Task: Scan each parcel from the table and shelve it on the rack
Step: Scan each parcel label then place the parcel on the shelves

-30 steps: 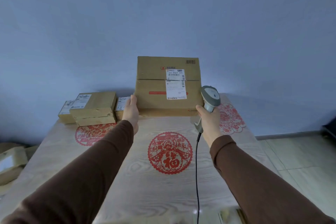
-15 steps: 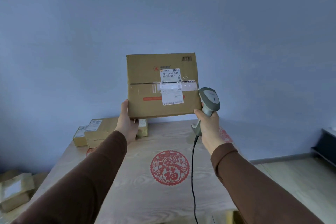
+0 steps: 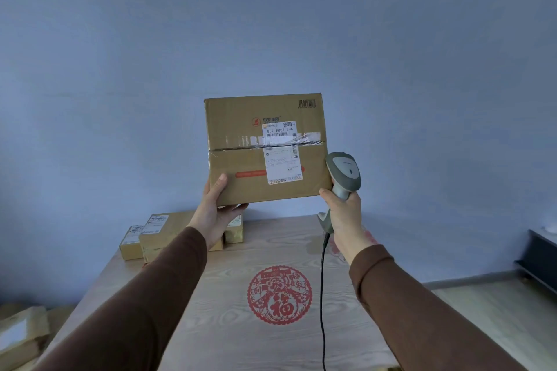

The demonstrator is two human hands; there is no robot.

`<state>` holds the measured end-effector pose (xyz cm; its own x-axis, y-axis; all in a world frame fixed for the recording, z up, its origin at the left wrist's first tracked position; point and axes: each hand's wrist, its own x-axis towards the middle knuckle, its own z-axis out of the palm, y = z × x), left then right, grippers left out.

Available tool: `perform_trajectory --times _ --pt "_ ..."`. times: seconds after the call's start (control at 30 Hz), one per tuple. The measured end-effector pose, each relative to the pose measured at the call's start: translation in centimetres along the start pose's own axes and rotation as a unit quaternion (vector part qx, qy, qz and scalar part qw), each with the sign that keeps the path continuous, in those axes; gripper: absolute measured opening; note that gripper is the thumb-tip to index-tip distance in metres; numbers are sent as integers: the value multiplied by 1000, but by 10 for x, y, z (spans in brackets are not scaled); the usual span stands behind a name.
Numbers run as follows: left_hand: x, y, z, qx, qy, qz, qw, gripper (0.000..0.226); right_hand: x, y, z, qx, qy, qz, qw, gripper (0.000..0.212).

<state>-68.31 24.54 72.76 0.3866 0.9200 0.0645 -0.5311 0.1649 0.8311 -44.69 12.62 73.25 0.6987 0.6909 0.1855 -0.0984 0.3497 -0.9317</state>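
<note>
My left hand (image 3: 214, 211) pinches the lower left corner of the cardboard parcel (image 3: 265, 149), thumb on its labelled face, holding it above the table (image 3: 229, 310), while just right of it my right hand (image 3: 343, 214) grips the grey scanner (image 3: 343, 175) by its handle.

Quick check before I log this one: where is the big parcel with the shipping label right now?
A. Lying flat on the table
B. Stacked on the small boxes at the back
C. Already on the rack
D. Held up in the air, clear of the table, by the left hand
D. The left hand grips the big parcel at its lower left corner, label facing the camera, well above the table; the right hand holds the scanner beside it.
</note>
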Motion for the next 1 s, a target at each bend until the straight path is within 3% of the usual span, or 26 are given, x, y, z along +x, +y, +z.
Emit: perform_trajectory --times 0.37,0.5,0.67,0.83,0.93,1.0 --pt "-2 9 -14 -9 -29 -6 1000 72 0 4 10 -52 -12 -25 998 17" --pt "-1 17 -17 6 -45 -7 999 101 -1 4 12 -50 -11 -21 999 19" --pt "-3 19 -18 19 -29 20 999 73 -6 -1 14 -53 -15 -18 998 17" --pt "-3 20 -22 13 -19 39 999 73 -13 -10 19 -58 -20 -17 998 13" --pt "0 20 -28 14 -11 47 999 74 -18 -15 25 -92 15 -83 992 21" --pt "2 20 -30 22 -10 52 998 71 -24 -25 32 -111 -7 -109 988 22"
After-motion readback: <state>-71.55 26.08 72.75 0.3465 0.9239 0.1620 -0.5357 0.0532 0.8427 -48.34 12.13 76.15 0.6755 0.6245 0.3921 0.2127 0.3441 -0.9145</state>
